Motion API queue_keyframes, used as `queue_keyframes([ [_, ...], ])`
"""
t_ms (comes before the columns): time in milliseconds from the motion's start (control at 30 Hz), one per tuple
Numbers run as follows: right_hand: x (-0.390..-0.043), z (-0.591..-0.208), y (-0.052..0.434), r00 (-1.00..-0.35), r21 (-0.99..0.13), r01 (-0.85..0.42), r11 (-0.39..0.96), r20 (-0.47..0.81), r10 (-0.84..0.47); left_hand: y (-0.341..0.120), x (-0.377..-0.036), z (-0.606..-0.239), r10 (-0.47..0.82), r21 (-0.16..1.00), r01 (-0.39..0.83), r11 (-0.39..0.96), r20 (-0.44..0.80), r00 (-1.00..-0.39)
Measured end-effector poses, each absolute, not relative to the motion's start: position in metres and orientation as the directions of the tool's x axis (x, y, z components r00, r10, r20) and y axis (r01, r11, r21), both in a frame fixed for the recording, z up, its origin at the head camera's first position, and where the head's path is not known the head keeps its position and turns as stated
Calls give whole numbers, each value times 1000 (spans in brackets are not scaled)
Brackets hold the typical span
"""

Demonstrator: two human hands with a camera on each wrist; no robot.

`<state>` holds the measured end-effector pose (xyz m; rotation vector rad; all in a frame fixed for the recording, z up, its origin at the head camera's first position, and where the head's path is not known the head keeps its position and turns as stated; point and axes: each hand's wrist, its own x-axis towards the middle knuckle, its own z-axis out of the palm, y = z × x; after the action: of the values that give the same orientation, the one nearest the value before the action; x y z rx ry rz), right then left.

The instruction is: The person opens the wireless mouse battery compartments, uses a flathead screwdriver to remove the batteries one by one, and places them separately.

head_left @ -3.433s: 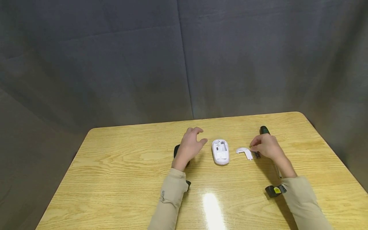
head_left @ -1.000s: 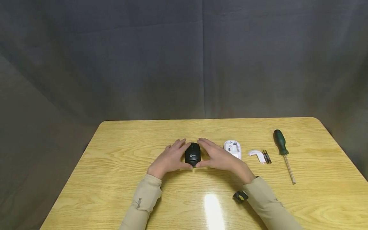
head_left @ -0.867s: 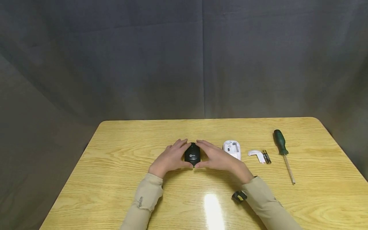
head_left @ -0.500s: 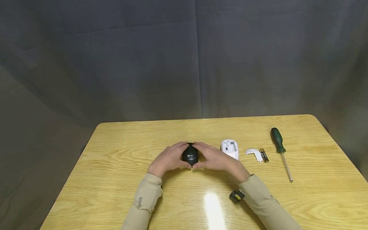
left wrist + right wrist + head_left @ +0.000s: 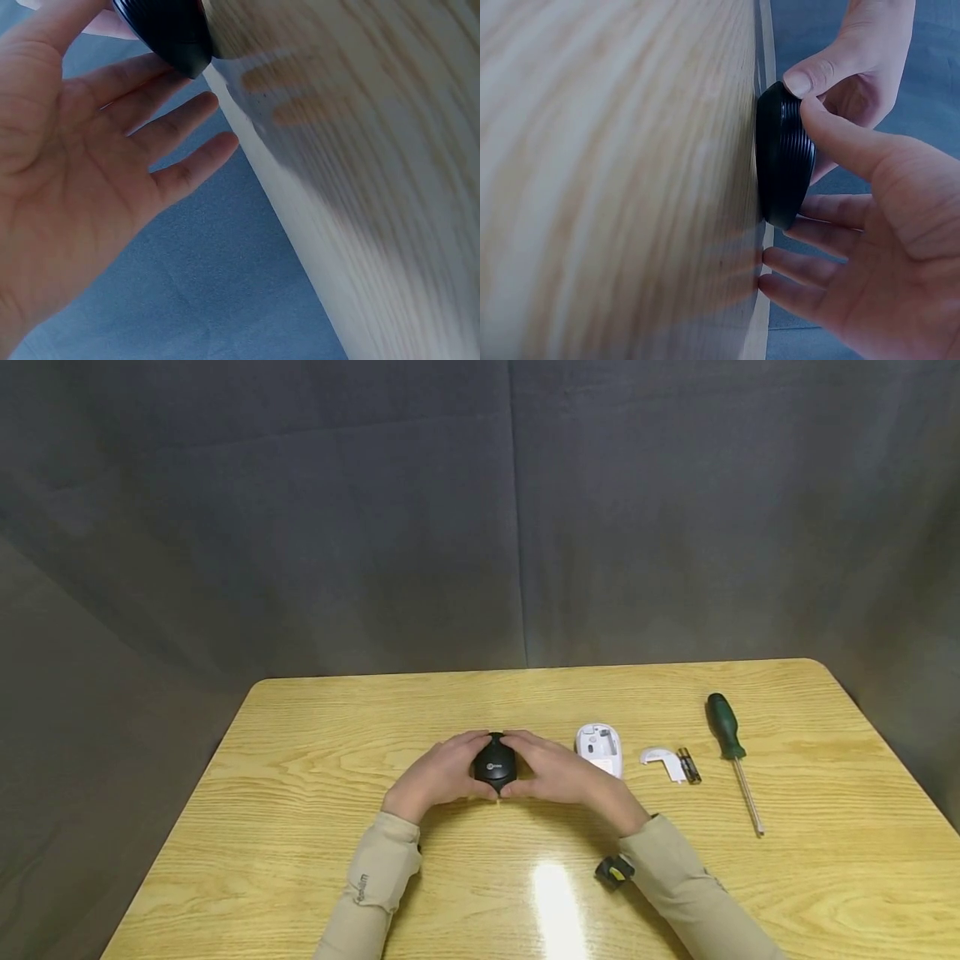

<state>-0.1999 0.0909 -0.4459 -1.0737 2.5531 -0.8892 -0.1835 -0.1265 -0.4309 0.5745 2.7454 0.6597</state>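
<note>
A grey cloth backdrop [image 5: 480, 510] hangs behind and to both sides — creased, with a vertical seam near the middle. In front stands a light wood-grain worktop [image 5: 300, 827] with rounded corners, and a bright glare of overhead light [image 5: 555, 906] shines on its glossy near surface.

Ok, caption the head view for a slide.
Both hands, left hand and right hand, cup a black mouse on a wooden table.

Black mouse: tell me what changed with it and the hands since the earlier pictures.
Both hands left the white mouse side and closed in on the black mouse; the left hand and right hand now grip it from either side. The cover, battery and screwdriver stayed put.
</note>
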Motion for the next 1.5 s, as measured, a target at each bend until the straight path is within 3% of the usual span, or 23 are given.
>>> queue_keyframes([
  [267, -200, -446, 89, -712, -585, -597, 549, 70, -699, -126, -184, -432, 428, 502, 299, 811, -161, -889],
  [933, -200, -447, 85, -714, -557, -597, 578, 40, -699, -126, -184, -431, 433, 456, 314, 833, -184, -882],
  [1500, -199, -447, 82, -706, -514, -625, 587, 51, -707, -132, -187, -433, 483, 528, 346, 776, -144, -864],
])
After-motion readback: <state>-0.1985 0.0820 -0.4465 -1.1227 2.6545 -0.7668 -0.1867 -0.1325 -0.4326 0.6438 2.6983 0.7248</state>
